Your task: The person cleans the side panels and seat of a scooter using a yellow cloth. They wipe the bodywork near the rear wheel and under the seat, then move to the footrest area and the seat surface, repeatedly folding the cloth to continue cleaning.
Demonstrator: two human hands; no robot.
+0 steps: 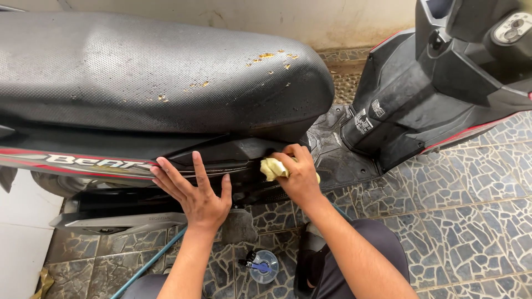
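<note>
In the head view the right hand [299,174] is clenched around a yellow cloth [272,168], pressing it against the black side panel [233,158] of a scooter, just under the front end of the seat [155,72]. The cloth bulges out to the left of the fingers, and a small bit of it shows past the hand on the right. To the left of that grip, near but not touching it, the left hand [194,191] lies flat and open on the same panel, fingers spread and pointing up, holding nothing. Above both hands the seat carries small yellowish specks near its front. To the right of the cloth lies the footboard [332,152], and beyond it rises the scooter's front body [421,94], black with a red edge. Left of the open hand a red-and-grey stripe [72,160] runs along the bodywork. Below the hands, on the stone-patterned tile floor [471,205], stands a small clear bottle with a blue top [261,267], between the person's knees, and a green hose [149,263] runs across the tiles beside the left forearm.
</note>
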